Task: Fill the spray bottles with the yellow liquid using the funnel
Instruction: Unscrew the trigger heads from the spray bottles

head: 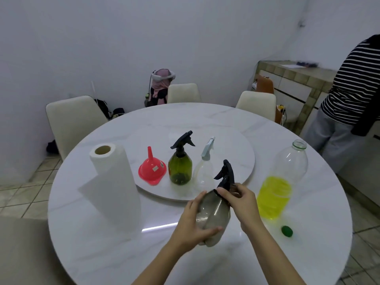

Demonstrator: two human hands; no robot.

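Round marble table [102,254], left hand [190,227] gripping grey spray bottle [213,214], right hand [241,199] fingers closed on its black nozzle [226,175]

Round table [115,254] fills the lower frame; turntable [236,140] sits at its centre. On the turntable, left to right: funnel [152,170] mouth down, spray bottle [180,168], second spray bottle [204,173]. Paper towel roll [115,188] stands left of centre, off the turntable. Third spray bottle [214,214] lower centre, tilted, between left hand [194,225] and right hand [242,202]. Large open bottle [281,182] stands right; its cap [286,231] lies on the table below it. Chairs [72,120] behind the table, upper frame.
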